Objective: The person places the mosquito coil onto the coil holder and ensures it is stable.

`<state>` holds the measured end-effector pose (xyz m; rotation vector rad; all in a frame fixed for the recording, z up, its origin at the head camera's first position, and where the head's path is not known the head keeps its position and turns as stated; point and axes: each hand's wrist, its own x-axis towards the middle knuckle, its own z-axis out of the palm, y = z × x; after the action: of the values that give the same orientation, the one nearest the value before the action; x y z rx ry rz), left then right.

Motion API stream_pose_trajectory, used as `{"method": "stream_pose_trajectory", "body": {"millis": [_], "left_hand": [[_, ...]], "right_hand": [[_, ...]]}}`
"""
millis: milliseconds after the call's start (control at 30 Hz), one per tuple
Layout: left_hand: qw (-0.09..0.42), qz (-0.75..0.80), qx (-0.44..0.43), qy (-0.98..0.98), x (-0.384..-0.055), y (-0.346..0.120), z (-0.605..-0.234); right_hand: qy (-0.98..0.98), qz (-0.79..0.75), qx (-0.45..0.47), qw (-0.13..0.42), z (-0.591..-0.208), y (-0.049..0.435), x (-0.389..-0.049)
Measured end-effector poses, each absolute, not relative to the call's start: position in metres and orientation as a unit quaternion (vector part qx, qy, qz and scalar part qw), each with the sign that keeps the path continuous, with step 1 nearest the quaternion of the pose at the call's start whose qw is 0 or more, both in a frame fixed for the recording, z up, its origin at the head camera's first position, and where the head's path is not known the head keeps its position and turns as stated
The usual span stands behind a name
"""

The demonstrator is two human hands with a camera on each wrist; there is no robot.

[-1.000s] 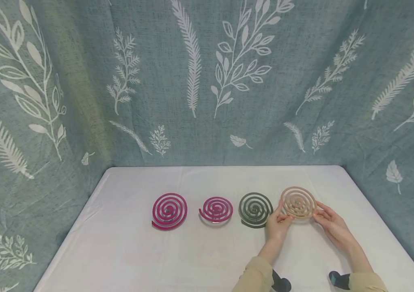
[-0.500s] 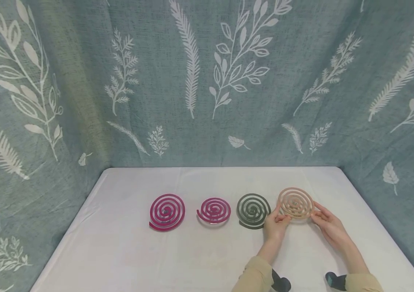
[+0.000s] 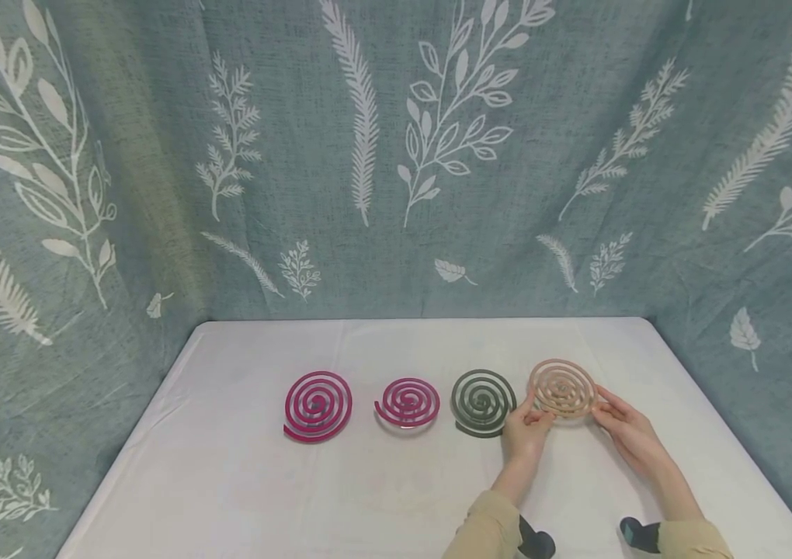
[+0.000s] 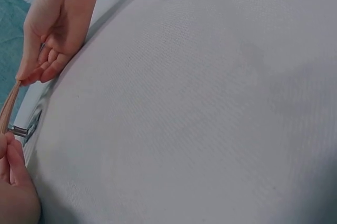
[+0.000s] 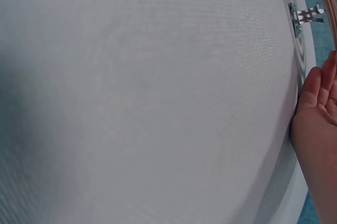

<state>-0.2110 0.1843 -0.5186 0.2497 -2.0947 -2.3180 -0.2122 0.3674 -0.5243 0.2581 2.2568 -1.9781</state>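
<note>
Between both hands a tan mosquito coil [image 3: 562, 388] is held up by its rim, at the right end of a row of coils in the head view. My left hand [image 3: 526, 436] pinches its lower left edge, while my right hand [image 3: 632, 435] pinches its right edge. In the left wrist view a small metal stand [image 4: 19, 131] shows beneath the raised tan coil; whether the two touch cannot be told. Just left of my left hand is a dark green coil [image 3: 482, 403], its lower right edge close to the fingers.
Two magenta coils, one at the far left [image 3: 315, 403] and a tilted one near the middle [image 3: 407, 399], continue the row. All are over a white-covered table [image 3: 263, 497]. A blue-green leaf-patterned cloth [image 3: 396, 264] hangs behind and along the sides.
The head view has drifted slightly, so everything sits a little further left. Both hands keep their hold on the tan coil, which stays nearly still.
</note>
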Motion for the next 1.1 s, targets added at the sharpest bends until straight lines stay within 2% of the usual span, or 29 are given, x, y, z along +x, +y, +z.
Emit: {"method": "stream_pose_trajectory", "body": {"millis": [600,1100], "left_hand": [[-0.024,-0.729,0.085,-0.679,-0.2112,0.1837,-0.5216],[-0.012,-0.729,0.076,-0.680,-0.2121,0.1838,-0.5228]], "right_hand": [[0.744,-0.655,0.109,0.076,-0.5208,0.3657,-0.2095],[0.732,-0.668,0.104,0.080,-0.5201,0.3668,-0.2117]]}}
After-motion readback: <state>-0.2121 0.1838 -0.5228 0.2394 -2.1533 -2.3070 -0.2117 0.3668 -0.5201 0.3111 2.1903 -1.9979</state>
